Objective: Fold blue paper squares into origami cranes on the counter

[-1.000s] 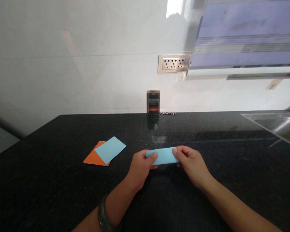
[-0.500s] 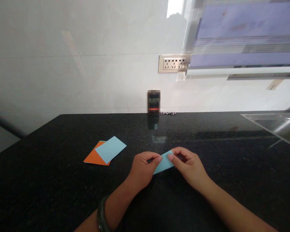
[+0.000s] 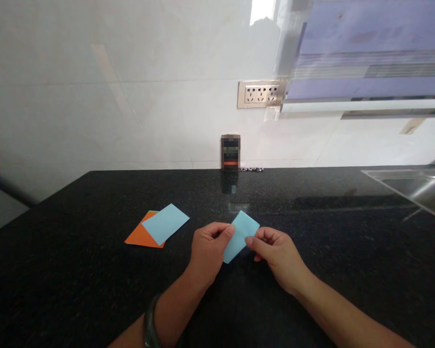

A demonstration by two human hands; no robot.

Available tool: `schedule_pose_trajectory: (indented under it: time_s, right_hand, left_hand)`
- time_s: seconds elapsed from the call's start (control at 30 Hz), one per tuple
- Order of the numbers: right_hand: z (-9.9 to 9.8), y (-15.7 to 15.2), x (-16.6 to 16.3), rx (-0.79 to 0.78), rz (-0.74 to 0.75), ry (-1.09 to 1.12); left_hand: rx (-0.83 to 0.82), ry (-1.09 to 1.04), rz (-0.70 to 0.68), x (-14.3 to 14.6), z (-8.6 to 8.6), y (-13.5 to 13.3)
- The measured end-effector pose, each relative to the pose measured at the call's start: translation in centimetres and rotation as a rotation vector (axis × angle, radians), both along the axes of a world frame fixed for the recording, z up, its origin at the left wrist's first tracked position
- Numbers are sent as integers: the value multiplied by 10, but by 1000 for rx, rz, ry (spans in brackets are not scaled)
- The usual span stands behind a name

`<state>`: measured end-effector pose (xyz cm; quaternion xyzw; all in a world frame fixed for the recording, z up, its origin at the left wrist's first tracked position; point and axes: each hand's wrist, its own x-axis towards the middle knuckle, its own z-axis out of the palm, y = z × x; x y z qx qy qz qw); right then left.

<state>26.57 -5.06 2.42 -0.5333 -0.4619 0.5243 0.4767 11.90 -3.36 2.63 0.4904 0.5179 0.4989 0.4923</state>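
A piece of light blue paper (image 3: 240, 235), apparently folded, is held between my two hands above the dark countertop. My left hand (image 3: 210, 249) pinches its left edge, with the thumb on top. The right edge is gripped by my right hand (image 3: 277, 253) between thumb and fingers. Left of my hands, another light blue sheet (image 3: 166, 224) lies partly over an orange sheet (image 3: 143, 233). A sliver of green shows at the back edge of that stack.
A dark phone-like object (image 3: 231, 152), its face pixelated, stands against the tiled wall. Beside it lies a beaded string (image 3: 252, 169). A steel sink (image 3: 420, 186) is set into the countertop (image 3: 76, 285) at the right. A socket panel (image 3: 261, 94) is on the wall.
The blue paper has turned and now stands more upright, with more of its face showing. My right hand has shifted lower along its edge; my left has moved slightly left.
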Motion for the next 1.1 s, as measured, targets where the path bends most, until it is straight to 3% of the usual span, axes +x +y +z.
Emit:
schedule_pose_trajectory:
  time_s: [0.1, 0.27, 0.37, 0.93, 1.1]
  right_hand:
    - [2, -1, 4, 13, -66, 21]
    - [8, -8, -5, 25, 94, 67]
    - [9, -9, -8, 2, 49, 12]
    - [5, -3, 4, 53, -64, 21]
    - [11, 0, 10, 51, 2, -56]
  left_hand:
    - [-34, -101, 115, 0, 1, 2]
    - [-77, -184, -4, 5, 5, -5]
    - [-80, -201, 2, 6, 6, -7]
    - [-30, 12, -48, 3, 9, -6]
    - [-37, -4, -81, 3, 4, -6]
